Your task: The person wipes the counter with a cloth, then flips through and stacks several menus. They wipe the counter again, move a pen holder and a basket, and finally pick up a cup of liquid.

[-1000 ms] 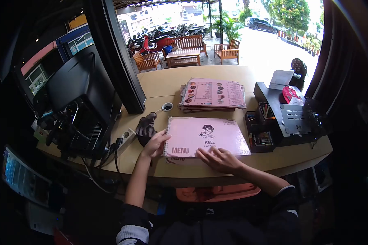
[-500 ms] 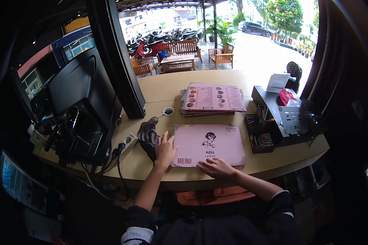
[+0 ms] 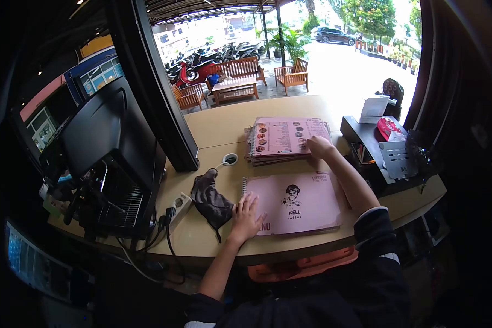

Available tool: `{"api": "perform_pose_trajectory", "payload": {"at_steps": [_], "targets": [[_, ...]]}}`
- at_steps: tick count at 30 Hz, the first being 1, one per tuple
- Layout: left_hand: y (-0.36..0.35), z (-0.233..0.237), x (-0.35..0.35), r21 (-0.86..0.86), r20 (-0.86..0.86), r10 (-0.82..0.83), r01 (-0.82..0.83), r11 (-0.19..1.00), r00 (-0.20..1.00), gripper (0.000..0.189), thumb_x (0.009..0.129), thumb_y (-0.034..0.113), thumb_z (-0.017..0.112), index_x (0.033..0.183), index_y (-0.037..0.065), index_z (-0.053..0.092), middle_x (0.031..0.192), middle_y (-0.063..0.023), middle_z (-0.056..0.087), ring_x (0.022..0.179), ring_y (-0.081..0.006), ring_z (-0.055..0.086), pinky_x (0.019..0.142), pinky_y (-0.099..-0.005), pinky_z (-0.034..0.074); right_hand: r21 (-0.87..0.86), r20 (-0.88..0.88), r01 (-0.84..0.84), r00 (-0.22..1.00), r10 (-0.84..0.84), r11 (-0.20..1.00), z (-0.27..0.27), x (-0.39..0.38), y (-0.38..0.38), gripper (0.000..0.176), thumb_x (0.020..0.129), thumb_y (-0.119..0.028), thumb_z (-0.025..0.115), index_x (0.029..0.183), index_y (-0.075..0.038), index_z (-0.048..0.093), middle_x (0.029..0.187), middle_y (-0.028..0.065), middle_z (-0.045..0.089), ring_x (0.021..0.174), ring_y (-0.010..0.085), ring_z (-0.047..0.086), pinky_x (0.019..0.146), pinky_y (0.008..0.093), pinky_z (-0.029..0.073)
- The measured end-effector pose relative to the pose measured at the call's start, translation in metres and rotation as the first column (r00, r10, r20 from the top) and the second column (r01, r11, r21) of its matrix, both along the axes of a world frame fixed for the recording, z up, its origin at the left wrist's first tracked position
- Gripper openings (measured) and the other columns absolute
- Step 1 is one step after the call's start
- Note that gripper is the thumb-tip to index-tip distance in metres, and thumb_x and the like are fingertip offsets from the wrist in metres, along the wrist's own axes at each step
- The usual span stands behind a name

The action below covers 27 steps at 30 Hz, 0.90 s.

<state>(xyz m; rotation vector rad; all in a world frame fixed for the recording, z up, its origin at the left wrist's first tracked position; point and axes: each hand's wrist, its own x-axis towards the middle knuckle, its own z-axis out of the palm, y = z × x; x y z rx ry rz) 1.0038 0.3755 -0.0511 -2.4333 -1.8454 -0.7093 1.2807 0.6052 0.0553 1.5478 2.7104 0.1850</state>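
Observation:
A pink spiral-bound menu point(image 3: 273, 205) with a drawn figure and "KELL coffee" on its cover lies closed near the counter's front edge. My left hand point(image 3: 247, 218) rests on its lower left part, fingers stretched out, covering part of the word MENU. Behind it is a stack of menus point(image 3: 281, 136), the top one showing a page of food pictures and text. Reaching over the front menu's right side, my right hand point(image 3: 318, 147) has its fingers bent at the lower right corner of the top menu in the stack. Its thumb is hidden.
A dark crumpled cloth point(image 3: 210, 199) and a small white cup point(image 3: 230, 159) lie left of the menus. Further left are a power strip point(image 3: 179, 206) and a black coffee machine point(image 3: 101, 142). A black organizer point(image 3: 361, 139) stands right. Below the edge is an orange chair point(image 3: 300, 265).
My right hand has moved from the front menu's lower edge up to the stack's right corner. My left hand has shifted inward onto the cover. The view has turned slightly.

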Motion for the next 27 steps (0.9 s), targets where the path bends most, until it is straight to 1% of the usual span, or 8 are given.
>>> {"api": "perform_pose_trajectory", "payload": {"at_steps": [4, 11, 16, 22, 23, 24, 25, 27], "targets": [[-0.001, 0.002, 0.000, -0.021, -0.013, 0.006, -0.006, 1.000, 1.000, 0.065, 0.089, 0.050, 0.042, 0.136, 0.006, 0.037, 0.143, -0.0151, 0.029, 0.135, -0.0289, 0.020, 0.107, -0.0477, 0.015, 0.009, 0.129, -0.076, 0.989, 0.074, 0.997, 0.016, -0.006, -0.008, 0.010, 0.071, -0.005, 0.062, 0.079, -0.004, 0.067, 0.084, 0.0144, 0.067, 0.083, 0.0277, 0.065, 0.074, 0.0358, 0.053], [-0.002, 0.002, -0.002, -0.043, -0.033, -0.019, 0.018, 0.999, 0.999, 0.064, 0.088, 0.044, 0.048, 0.138, 0.007, 0.032, 0.144, -0.0158, 0.027, 0.136, -0.0293, 0.019, 0.106, -0.0554, 0.016, 0.055, 0.172, -0.231, 0.960, 0.219, 0.971, 0.034, -0.012, -0.021, 0.009, 0.070, -0.008, 0.062, 0.076, -0.002, 0.067, 0.079, 0.0150, 0.066, 0.076, 0.0279, 0.066, 0.069, 0.0351, 0.054], [-0.003, 0.002, -0.002, -0.019, 0.058, -0.021, 0.022, 1.000, 0.998, 0.061, 0.087, 0.041, 0.050, 0.136, 0.008, 0.034, 0.143, -0.0163, 0.027, 0.136, -0.0306, 0.021, 0.104, -0.0575, 0.017, 0.515, 0.115, -0.210, 0.978, 0.177, 0.831, 0.078, -0.024, -0.063, 0.021, 0.075, -0.022, 0.061, 0.080, -0.001, 0.059, 0.072, 0.0131, 0.064, 0.067, 0.0251, 0.067, 0.059, 0.0350, 0.054], [0.003, 0.026, 0.002, -0.051, 0.157, 0.017, -0.009, 0.999, 0.987, 0.061, 0.086, 0.039, 0.054, 0.135, 0.007, 0.035, 0.142, -0.0183, 0.028, 0.136, -0.0327, 0.020, 0.105, -0.0566, 0.019, 0.697, -0.033, -0.153, 0.969, 0.245, 0.701, 0.114, -0.014, -0.094, 0.008, 0.080, -0.011, 0.055, 0.087, -0.006, 0.052, 0.076, 0.0075, 0.061, 0.068, 0.0257, 0.065, 0.056, 0.0378, 0.052], [0.010, 0.030, 0.006, -0.033, 0.547, -0.090, 0.130, 0.991, 0.832, 0.064, 0.086, 0.036, 0.056, 0.137, 0.006, 0.031, 0.142, -0.0204, 0.029, 0.135, -0.0324, 0.022, 0.105, -0.0526, 0.022, 0.696, -0.112, -0.135, 0.950, 0.291, 0.705, 0.116, -0.015, -0.103, 0.007, 0.080, -0.009, 0.054, 0.086, -0.007, 0.052, 0.076, 0.0081, 0.061, 0.068, 0.0266, 0.065, 0.058, 0.0381, 0.051], [0.017, 0.034, 0.010, 0.037, 0.838, -0.167, 0.251, 0.967, 0.519, 0.068, 0.086, 0.033, 0.059, 0.139, 0.005, 0.027, 0.141, -0.0226, 0.029, 0.135, -0.0322, 0.023, 0.105, -0.0485, 0.025, 0.701, -0.110, -0.135, 0.950, 0.293, 0.700, 0.119, -0.017, -0.113, 0.007, 0.080, -0.009, 0.054, 0.086, -0.007, 0.052, 0.076, 0.0081, 0.061, 0.068, 0.0266, 0.065, 0.058, 0.0381, 0.051], [0.016, 0.056, 0.018, 0.040, 0.838, -0.169, 0.250, 0.967, 0.519, 0.068, 0.086, 0.033, 0.059, 0.139, 0.005, 0.027, 0.141, -0.0226, 0.029, 0.135, -0.0322, 0.023, 0.105, -0.0485, 0.025, 0.664, -0.177, -0.122, 0.933, 0.314, 0.738, 0.121, -0.019, -0.123, 0.007, 0.080, -0.008, 0.053, 0.087, -0.007, 0.051, 0.076, 0.0092, 0.061, 0.068, 0.0282, 0.064, 0.058, 0.0388, 0.051], [0.021, 0.098, 0.032, 0.113, 0.937, -0.180, 0.227, 0.967, 0.298, 0.083, 0.084, 0.029, 0.064, 0.142, 0.001, 0.012, 0.141, -0.0254, 0.026, 0.131, -0.0335, 0.028, 0.104, -0.0398, 0.029, 0.571, -0.313, -0.081, 0.899, 0.308, 0.817, 0.126, -0.027, -0.151, 0.010, 0.080, -0.009, 0.053, 0.089, -0.006, 0.054, 0.075, 0.0124, 0.062, 0.070, 0.0326, 0.063, 0.061, 0.0419, 0.049]]}}
